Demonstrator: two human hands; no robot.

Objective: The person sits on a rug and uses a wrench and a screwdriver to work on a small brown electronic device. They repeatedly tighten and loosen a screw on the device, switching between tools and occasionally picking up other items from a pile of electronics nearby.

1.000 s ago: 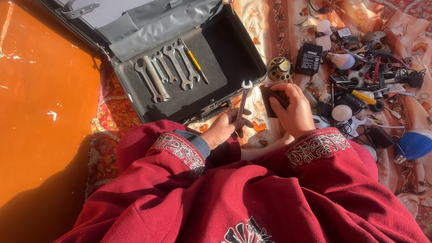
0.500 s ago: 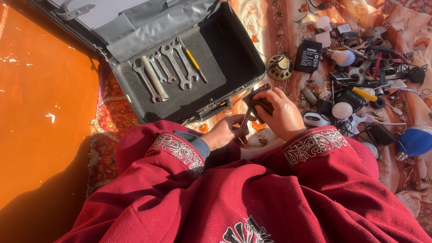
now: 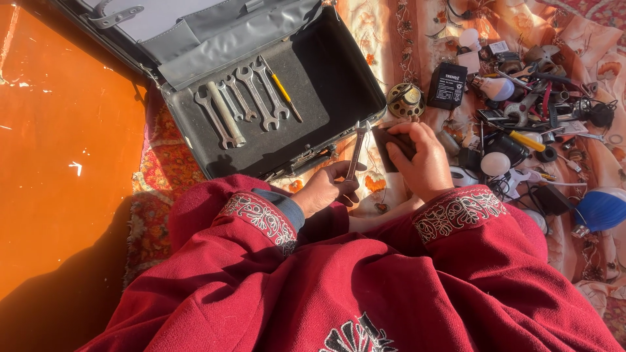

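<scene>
While gripped upright in the left hand [image 3: 326, 189], one open-ended wrench [image 3: 356, 151] stands just beside the open case [image 3: 339, 78]; right hand [image 3: 424, 160] clamps a dark block [image 3: 390, 142] beside it. Case holds more wrenches [image 3: 241, 104].

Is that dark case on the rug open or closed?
Open. The case lies with its lid swung back, and a row of wrenches shows on its dark floor.

Five wrenches [image 3: 251, 98] lie in the case [image 3: 339, 72], one more in hand.
</scene>
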